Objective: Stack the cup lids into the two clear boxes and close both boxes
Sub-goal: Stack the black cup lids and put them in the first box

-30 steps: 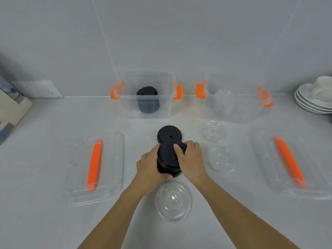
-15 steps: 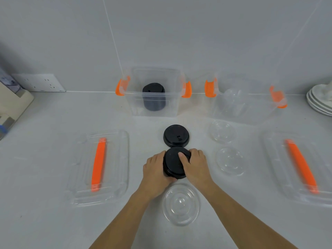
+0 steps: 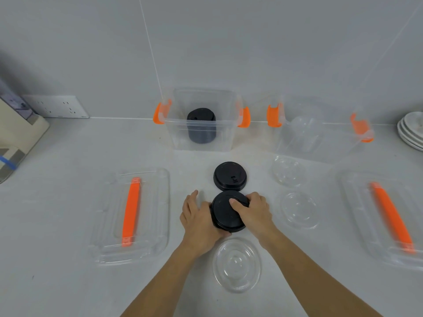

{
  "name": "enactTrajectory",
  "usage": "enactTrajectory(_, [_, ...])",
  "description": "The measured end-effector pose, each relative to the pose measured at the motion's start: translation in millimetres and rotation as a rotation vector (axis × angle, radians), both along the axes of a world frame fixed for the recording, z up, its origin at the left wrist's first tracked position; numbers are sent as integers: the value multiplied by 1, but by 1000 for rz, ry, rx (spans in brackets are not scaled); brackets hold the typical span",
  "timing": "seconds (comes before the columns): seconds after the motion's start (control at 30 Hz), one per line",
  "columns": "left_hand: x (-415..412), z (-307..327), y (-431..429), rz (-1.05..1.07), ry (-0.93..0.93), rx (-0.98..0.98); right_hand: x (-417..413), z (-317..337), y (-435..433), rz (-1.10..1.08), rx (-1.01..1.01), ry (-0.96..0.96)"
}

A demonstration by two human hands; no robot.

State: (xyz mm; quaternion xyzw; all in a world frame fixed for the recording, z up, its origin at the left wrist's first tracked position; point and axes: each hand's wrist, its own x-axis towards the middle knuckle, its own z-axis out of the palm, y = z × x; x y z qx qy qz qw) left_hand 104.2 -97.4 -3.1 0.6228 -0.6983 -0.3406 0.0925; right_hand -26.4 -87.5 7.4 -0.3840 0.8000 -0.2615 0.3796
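I hold a black cup lid [image 3: 225, 211] between both hands near the middle of the white counter [image 3: 68, 225]: my left hand [image 3: 201, 221] cups its left edge with fingers curled, and my right hand [image 3: 253, 212] grips the right edge, thumb pressed on top. Just beyond it lies a second black lid [image 3: 230, 176]. Three clear dome lids sit around: one near me [image 3: 237, 265], two to the right [image 3: 298, 210] [image 3: 288, 171]. Farther back, the left clear box [image 3: 201, 124] holds a stack of black lids [image 3: 201, 125]; the right clear box [image 3: 318, 131] holds clear ones. Both box covers with orange handles lie off, left [image 3: 132, 216] and right [image 3: 386, 218]. I can read no writing anywhere.
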Motion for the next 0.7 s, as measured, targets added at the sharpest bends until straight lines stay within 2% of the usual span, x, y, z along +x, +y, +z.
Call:
enactTrajectory(0.13, [1, 2, 2, 4, 43, 26, 3, 8, 4, -48, -83, -314])
enactTrajectory(0.27, [3, 12, 1, 28, 152, 68, 7, 15, 4, -94, -196, -341])
enactTrajectory(0.4, [7, 28, -6, 47, 495, 186, 5, 33, -3, -108, -282, -387])
enactTrajectory(0.47, [5, 37, -10, 51, 559, 159, 2, 43, -9, -108, -319, -394])
enactTrajectory(0.7, [-10, 62, -39, 29, 477, -48, -15, 71, -40, -55, -372, -361])
